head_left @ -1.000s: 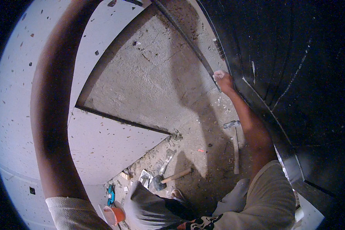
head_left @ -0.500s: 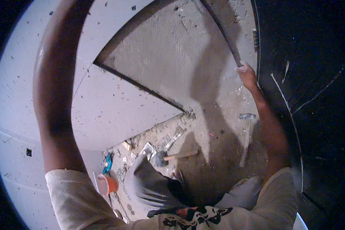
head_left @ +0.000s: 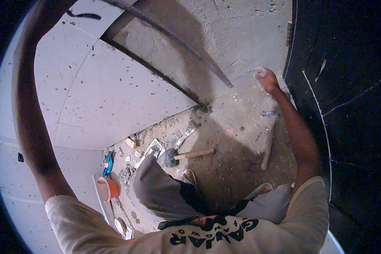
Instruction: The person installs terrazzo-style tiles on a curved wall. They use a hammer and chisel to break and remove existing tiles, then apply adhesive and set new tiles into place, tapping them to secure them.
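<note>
Dark strip (head_left: pixel 192 53) has swung left, clear of your right grip (head_left: pixel 266 78), leaving its near end unheld; that grip's curled closed, contents unclear. Left grip's out of frame, can't tell.

Long thin dark strip (head_left: pixel 178 42), slanted across rough grey surface (head_left: pixel 245 38).

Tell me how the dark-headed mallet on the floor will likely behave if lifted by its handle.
The mallet will probably feel head-heavy, since its bulky dark head sits at one end of a slim handle. The handle looks wooden, so it should stay stiff. Gripped near the free end, it may dip headfirst.
</note>
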`<act>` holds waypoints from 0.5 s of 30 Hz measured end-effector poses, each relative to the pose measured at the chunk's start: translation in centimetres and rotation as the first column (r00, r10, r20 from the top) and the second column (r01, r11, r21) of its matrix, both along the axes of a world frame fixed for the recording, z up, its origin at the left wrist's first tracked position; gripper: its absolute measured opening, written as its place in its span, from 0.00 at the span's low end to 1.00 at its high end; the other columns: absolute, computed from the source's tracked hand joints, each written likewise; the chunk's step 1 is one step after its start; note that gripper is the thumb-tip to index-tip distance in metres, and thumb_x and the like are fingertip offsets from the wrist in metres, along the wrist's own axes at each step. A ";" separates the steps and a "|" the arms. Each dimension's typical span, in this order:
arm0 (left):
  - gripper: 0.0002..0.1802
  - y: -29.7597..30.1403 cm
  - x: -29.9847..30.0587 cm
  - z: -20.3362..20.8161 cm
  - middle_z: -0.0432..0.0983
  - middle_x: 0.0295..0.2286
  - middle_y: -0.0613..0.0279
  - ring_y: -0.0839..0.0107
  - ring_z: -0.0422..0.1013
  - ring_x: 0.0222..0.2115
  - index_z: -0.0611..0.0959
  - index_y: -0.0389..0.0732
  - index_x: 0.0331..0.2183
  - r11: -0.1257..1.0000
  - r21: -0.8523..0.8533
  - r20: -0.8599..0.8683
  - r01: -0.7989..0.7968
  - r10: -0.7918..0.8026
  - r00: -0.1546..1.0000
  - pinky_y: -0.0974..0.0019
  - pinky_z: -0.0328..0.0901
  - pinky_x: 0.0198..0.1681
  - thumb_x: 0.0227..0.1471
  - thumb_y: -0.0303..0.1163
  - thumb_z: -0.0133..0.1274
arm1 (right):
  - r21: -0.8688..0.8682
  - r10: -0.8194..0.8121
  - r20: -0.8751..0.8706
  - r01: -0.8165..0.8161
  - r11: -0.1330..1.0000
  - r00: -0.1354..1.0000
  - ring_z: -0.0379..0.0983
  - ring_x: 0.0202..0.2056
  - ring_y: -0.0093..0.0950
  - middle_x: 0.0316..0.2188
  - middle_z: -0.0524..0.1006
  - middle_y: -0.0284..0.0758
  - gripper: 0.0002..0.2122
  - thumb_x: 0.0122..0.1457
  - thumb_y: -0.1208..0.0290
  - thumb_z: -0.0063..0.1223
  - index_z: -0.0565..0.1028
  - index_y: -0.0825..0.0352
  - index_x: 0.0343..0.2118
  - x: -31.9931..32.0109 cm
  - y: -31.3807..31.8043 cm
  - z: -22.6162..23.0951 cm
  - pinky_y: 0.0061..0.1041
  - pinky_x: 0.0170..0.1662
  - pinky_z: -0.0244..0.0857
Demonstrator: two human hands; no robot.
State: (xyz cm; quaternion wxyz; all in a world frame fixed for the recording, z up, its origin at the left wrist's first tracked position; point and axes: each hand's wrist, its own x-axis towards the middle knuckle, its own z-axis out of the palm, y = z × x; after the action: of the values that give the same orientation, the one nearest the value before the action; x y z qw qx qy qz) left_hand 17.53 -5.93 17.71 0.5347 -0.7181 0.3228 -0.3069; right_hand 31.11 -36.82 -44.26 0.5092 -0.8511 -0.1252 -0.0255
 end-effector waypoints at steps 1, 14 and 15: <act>0.26 1.1 -0.2 -0.5 0.79 0.20 0.58 0.59 0.74 0.23 0.82 0.42 0.17 0.999 -0.023 -0.019 0.038 -0.039 0.999 0.53 0.67 0.31 0.49 0.55 0.54 | -0.018 0.009 0.009 -0.009 1.000 1.000 0.78 0.37 0.32 0.36 0.81 0.40 0.15 0.55 0.68 0.59 0.76 0.63 0.46 0.2 -0.3 -0.7 0.29 0.43 0.69; 0.24 5.6 -2.8 -1.7 0.78 0.19 0.55 0.54 0.73 0.20 0.83 0.43 0.17 0.998 0.046 -0.038 0.032 -0.030 0.999 0.51 0.67 0.30 0.51 0.52 0.52 | -0.171 -0.010 0.108 0.028 0.985 0.994 0.77 0.33 0.28 0.34 0.81 0.36 0.16 0.53 0.68 0.59 0.76 0.66 0.44 0.0 -3.0 -5.9 0.29 0.39 0.70; 0.24 5.7 -2.7 -1.4 0.78 0.19 0.55 0.54 0.73 0.20 0.83 0.43 0.17 0.998 0.057 -0.057 0.028 -0.024 0.998 0.51 0.67 0.30 0.52 0.52 0.51 | -0.182 -0.013 0.096 0.030 0.983 0.995 0.77 0.33 0.27 0.34 0.81 0.36 0.15 0.53 0.68 0.59 0.76 0.66 0.44 -0.1 -2.8 -5.8 0.28 0.39 0.70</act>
State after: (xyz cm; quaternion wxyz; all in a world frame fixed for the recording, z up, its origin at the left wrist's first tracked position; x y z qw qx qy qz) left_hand 14.79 -0.22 16.35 0.5419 -0.7064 0.3559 -0.2839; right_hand 31.06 -39.66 -50.09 0.4220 -0.8935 -0.1417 -0.0597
